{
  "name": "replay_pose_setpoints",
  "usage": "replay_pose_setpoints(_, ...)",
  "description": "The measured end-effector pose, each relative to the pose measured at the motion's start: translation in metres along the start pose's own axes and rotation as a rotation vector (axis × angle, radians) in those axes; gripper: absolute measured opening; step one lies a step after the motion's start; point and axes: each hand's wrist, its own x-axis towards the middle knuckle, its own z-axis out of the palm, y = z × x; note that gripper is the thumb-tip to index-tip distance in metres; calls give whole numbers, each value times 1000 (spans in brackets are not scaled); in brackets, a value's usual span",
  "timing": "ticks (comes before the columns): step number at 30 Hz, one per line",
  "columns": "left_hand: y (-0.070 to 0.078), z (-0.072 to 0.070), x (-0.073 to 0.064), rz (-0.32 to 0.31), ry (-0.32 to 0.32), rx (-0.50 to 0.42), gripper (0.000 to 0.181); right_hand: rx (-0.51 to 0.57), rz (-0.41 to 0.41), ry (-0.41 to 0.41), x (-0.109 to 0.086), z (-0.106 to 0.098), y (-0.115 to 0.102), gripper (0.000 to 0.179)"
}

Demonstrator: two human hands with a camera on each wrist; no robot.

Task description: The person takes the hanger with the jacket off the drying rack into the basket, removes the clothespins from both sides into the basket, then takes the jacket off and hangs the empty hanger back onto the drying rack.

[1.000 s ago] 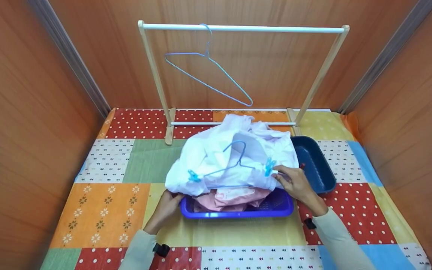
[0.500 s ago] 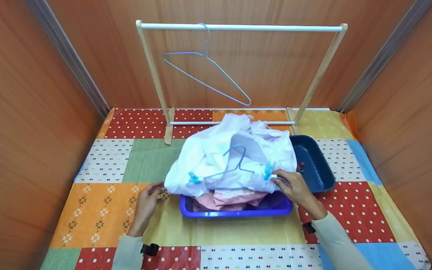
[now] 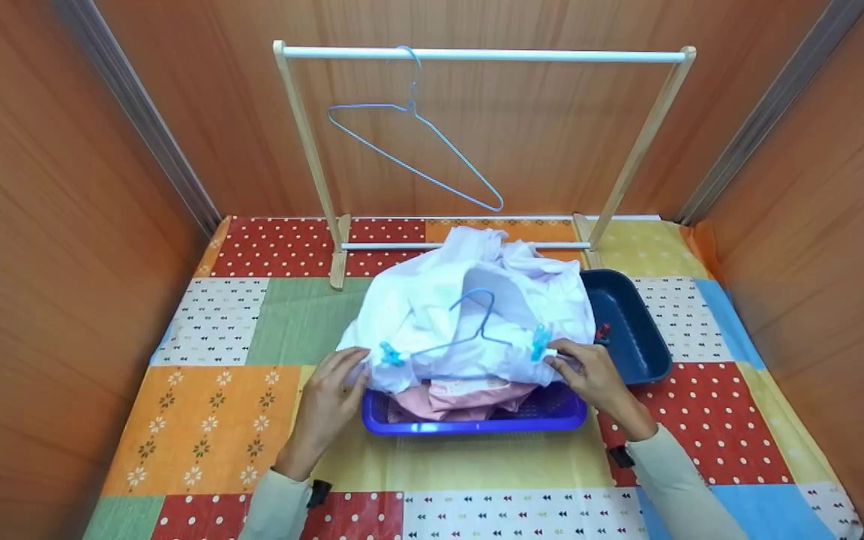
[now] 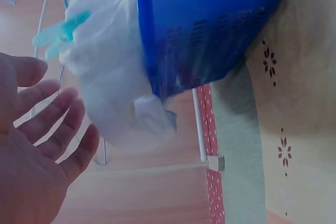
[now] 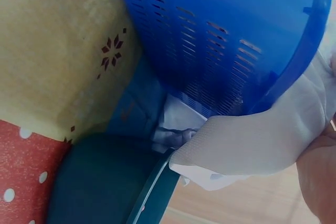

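Observation:
A white garment (image 3: 417, 300) lies heaped over the purple-blue basket (image 3: 477, 428). Along its near edge, a blue wire hanger (image 3: 486, 311) is fastened by a light-blue clothespin (image 3: 391, 354) on the left and another clothespin (image 3: 540, 343) on the right. My right hand (image 3: 593, 379) pinches the garment's right corner, just outside that clothespin. At the left corner is my left hand (image 3: 327, 397), thumb and fingers spread apart; the left wrist view shows these fingers (image 4: 52, 114) loosely bent beside the cloth. Pink clothing (image 3: 469, 397) shows in the basket beneath.
Behind the basket stands a wooden rack with a white rail (image 3: 552, 56), from which a second wire hanger (image 3: 432, 169) hangs. A dark blue bin (image 3: 634, 330) holding small red pegs (image 3: 603, 332) sits at the right. Wood-grain panels surround the patchwork cloth (image 3: 207, 427).
My left hand first drew away leftward from under the garment's left corner, then came back in and up beside the left clothespin. My right hand kept its pinch at the right corner.

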Motion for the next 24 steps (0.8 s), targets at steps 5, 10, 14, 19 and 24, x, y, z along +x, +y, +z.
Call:
replay_pose_setpoints(5, 0, 12, 3, 29, -30, 51, 25, 23, 25, -13, 0, 0, -1, 11)
replay_pose_setpoints(10, -3, 17, 3, -12, -57, 23, 18, 39, 51, -23, 1, -2, -3, 14)
replay_pose_setpoints(14, -4, 20, 3, -28, -62, -5, 15, 40, 76, -37, 1, -4, -5, 18)
replay_pose_setpoints(19, -4, 21, 4, -30, -71, -13, 15, 46, 133, -46, 1, -8, -10, 39)
replay_pose_setpoints(24, -5, 22, 6, -18, -55, -24, 13, 45, 170, -27, 8, -11, -20, 55)
